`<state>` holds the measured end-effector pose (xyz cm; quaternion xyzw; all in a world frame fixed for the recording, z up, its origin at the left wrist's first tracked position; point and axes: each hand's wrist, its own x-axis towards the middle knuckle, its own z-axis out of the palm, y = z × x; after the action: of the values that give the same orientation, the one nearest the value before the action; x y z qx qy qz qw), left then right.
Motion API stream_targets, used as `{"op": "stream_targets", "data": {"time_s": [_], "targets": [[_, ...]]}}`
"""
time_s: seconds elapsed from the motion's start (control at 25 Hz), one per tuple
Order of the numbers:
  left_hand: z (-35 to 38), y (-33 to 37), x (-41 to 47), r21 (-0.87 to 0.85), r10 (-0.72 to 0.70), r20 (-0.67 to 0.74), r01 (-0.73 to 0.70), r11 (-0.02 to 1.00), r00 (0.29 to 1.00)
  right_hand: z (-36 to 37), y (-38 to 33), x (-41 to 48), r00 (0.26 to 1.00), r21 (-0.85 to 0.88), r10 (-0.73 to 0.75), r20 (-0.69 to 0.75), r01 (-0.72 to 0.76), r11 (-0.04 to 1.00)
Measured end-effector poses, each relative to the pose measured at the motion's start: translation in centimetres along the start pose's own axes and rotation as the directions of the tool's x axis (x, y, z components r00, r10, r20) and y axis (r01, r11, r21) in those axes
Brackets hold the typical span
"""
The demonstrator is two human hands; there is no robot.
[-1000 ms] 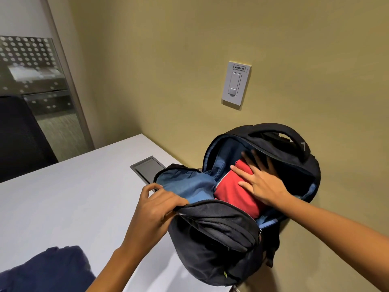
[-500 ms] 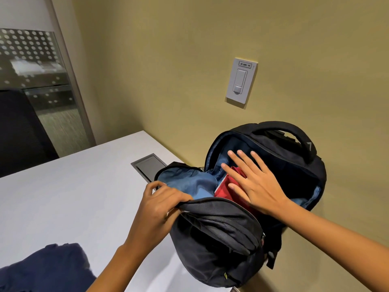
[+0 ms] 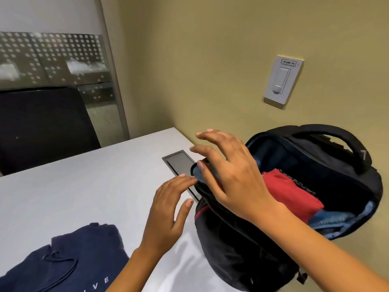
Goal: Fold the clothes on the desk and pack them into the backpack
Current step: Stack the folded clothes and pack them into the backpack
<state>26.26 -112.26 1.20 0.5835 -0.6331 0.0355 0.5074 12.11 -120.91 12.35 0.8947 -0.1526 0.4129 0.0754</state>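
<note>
A black backpack with blue lining stands open on the white desk against the wall. Inside it lies a folded red garment, with blue fabric beneath it. My right hand hovers over the bag's front rim with its fingers spread, holding nothing. Just left of the bag, my left hand is open above the desk, its fingertips near the rim. At the bottom left of the desk lies a navy hoodie with a drawstring and white letters.
A grey cable hatch is set into the desk beside the backpack. A light switch is on the olive wall above. A dark chair back stands beyond the desk's far edge, before a glass partition.
My right hand has come out of the backpack, off the red garment, and moved left over the rim. My left hand has let go of the front flap and opened. The view swung left.
</note>
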Motion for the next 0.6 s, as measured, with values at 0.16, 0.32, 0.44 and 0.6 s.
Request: {"op": "stream_targets", "data": {"time_s": [0.16,0.32,0.44,0.6], "targets": [[-2.0,-2.6,-3.0,0.098,-0.220,-0.066,0.226,0.969,0.973,3.7,-5.4,0.9,0.997,0.106,-0.060,0.041,0.056,0.993],[-5.9,-6.2,-7.7,0.230,-0.446,-0.157,0.472,0.851,0.881,9.7,-10.2,-0.7,0.967,0.176,-0.184,0.179,0.152,0.973],[-9.1,-8.6,-11.9,0.356,-0.557,-0.252,0.611,0.707,0.791,14.4,-12.7,-3.6,0.906,0.224,-0.249,0.343,0.178,0.958],[-11.5,-11.7,-19.1,0.542,-0.736,-0.261,0.725,0.424,0.625,19.2,-15.3,-7.8,0.760,0.234,-0.286,0.584,0.180,0.955]]}}
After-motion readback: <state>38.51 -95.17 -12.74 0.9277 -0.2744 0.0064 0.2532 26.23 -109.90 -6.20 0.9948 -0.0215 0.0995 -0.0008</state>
